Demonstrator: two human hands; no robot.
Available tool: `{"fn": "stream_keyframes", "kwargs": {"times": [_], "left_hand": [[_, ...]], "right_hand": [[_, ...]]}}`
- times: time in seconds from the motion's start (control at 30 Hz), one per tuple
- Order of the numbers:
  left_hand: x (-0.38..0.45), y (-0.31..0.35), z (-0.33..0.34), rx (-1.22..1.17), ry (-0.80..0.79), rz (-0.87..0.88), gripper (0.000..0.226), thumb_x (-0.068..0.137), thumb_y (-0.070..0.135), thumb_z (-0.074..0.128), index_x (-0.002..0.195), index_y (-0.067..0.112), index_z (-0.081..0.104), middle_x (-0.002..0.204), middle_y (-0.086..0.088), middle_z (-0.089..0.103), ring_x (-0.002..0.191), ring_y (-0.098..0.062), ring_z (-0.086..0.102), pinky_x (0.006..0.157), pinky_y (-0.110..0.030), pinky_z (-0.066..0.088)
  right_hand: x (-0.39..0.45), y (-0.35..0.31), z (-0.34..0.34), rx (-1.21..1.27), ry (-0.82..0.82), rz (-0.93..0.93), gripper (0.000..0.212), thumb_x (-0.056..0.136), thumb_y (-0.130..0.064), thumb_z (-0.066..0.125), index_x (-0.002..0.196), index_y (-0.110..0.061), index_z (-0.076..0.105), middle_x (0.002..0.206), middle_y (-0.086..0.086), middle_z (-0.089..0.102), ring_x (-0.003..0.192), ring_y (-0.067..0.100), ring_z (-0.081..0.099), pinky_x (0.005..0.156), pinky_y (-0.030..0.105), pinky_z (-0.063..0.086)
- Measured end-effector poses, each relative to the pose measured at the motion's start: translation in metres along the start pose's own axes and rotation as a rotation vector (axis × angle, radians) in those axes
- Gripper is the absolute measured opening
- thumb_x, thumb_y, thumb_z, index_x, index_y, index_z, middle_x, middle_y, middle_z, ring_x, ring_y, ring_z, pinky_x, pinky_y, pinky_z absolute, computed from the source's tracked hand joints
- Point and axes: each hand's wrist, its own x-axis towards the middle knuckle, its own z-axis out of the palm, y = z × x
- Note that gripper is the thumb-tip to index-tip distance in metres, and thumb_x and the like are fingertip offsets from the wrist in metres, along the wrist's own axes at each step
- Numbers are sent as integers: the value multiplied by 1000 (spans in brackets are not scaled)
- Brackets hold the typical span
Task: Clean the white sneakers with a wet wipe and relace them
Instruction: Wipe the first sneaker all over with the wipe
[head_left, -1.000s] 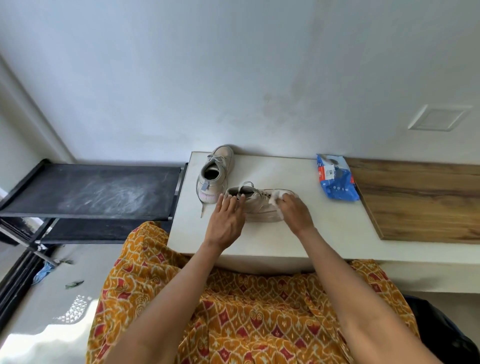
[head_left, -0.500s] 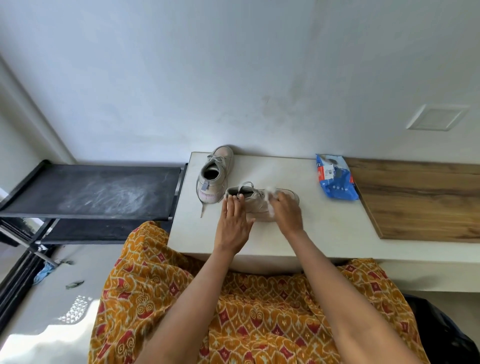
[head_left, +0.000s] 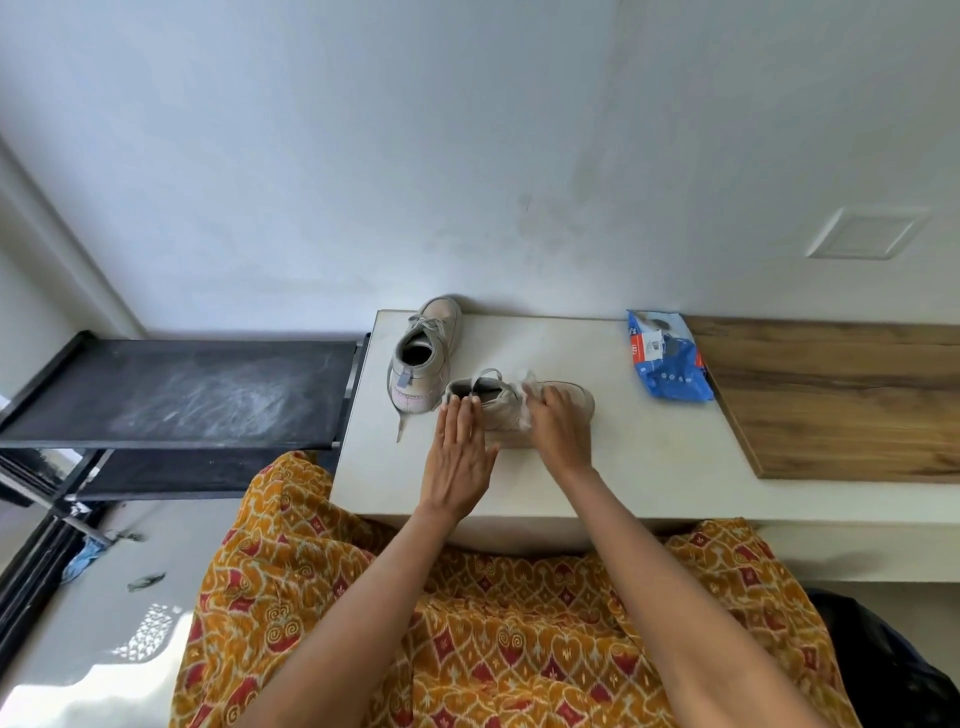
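Near sneaker: the white sneaker (head_left: 519, 410) lies on the white table (head_left: 597, 467), a little left of the middle of the frame, its opening to the left and its toe to the right.
Wet wipe: a small white wipe (head_left: 525, 391) lies on the top of this sneaker, at the laces, and sticks out above the right hand.
Right hand: the right hand (head_left: 558, 428) is over the middle of the sneaker; its fingers are bent around the wipe and press it on the shoe.
Left hand: the left hand (head_left: 460, 457) lies flat against the heel end of the same sneaker, fingers straight and close together, the tips near the opening; it grasps nothing.
Second sneaker: the other white sneaker (head_left: 423, 356) stands just above and left of the first one, at the left back corner of the table, toe to the wall; one lace end hangs over the table's left edge.
Wipe pack: a blue pack (head_left: 667, 364) lies on the table in the right part of the frame, well apart from the sneakers, beside a wooden board (head_left: 841, 400).
Around: a black rack (head_left: 182, 395) is at the left of the table; orange patterned cloth (head_left: 493, 634) covers the lower middle of the frame.
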Motion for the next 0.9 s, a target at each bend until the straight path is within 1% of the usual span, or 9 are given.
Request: {"fn": "stream_keyframes", "kwargs": {"times": [0.13,0.23,0.33,0.4,0.53,0.63,0.73,0.8,0.9], "left_hand": [[3,3,0,-1,-25,-18,63,95,35,29,140,-9,30,143,-29,36,137,-38,29,117,-40,4],[7,3,-2,15,-52,-11,62,97,35,23,140,-9,32,142,-28,38,134,-39,36,118,-39,-1],[7,8,-3,-1,-53,-16,64,101,37,11,139,-9,34,142,-28,39,134,-38,36,117,-40,3],[6,11,-2,-15,-21,-14,62,99,37,18,138,-8,37,141,-26,41,134,-38,36,116,-41,6],[12,19,-2,-19,17,66,59,94,35,31,139,-3,33,142,-22,42,135,-36,36,116,-40,7],[18,24,2,-18,-19,60,59,94,34,30,138,-4,38,140,-22,44,132,-36,40,117,-39,5],[19,23,6,21,-86,64,60,95,34,27,137,-6,40,139,-25,44,131,-36,41,116,-39,5],[18,22,9,39,-91,70,60,95,34,26,137,-7,40,139,-25,44,131,-36,41,115,-40,6],[18,23,8,42,-76,74,59,94,33,27,136,-6,42,138,-25,46,130,-36,43,114,-42,13]], "right_hand": [[-6,48,-2,-352,-15,-67,26,65,-14,80,90,-17,72,94,3,69,80,22,62,56,31,48],[0,58,-12,-427,-96,-20,24,62,-13,82,82,-22,72,85,-1,68,75,19,61,55,29,43],[10,41,-16,-155,-73,232,16,88,-9,57,102,-12,65,97,8,63,92,27,56,66,35,43],[15,29,-16,51,5,313,20,91,-9,52,108,-10,63,95,13,61,90,32,55,66,38,46],[1,27,4,-88,-32,-43,30,86,-16,47,110,-12,63,95,10,63,90,31,59,72,40,50],[-12,45,7,-183,-34,23,35,82,-15,56,116,-13,60,112,8,62,106,28,55,79,41,48],[-7,62,1,-330,-72,71,40,77,-16,68,116,-17,62,113,6,63,111,28,54,86,45,45],[-2,60,-2,-327,-129,162,40,84,-24,62,123,-15,59,126,8,58,123,31,48,94,48,40],[7,48,4,-81,-221,308,49,99,-37,35,142,-15,38,151,4,33,142,29,19,111,50,18]]}}
